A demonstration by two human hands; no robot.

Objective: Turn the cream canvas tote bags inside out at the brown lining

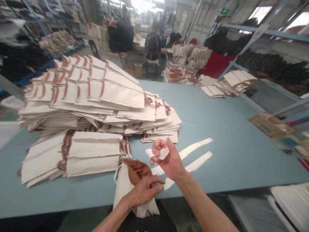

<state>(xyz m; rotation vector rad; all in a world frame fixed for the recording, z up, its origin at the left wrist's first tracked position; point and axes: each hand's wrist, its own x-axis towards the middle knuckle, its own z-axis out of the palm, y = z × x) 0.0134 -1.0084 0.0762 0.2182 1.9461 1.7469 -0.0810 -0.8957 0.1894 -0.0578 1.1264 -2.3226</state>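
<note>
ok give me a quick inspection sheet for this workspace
surface: blue table, cloth across much of its left side
job's things: cream bag with brown lining at the near edge; two pale strips to its right
clutter: big cloth pile on the left; smaller cloth stack at the far edge; cardboard box on the right
grip: right hand holds a white slip; left hand is over the bag, its hold unclear
cables: nothing seen
surroundings: shelves on the right; people at the back, blurred
</note>
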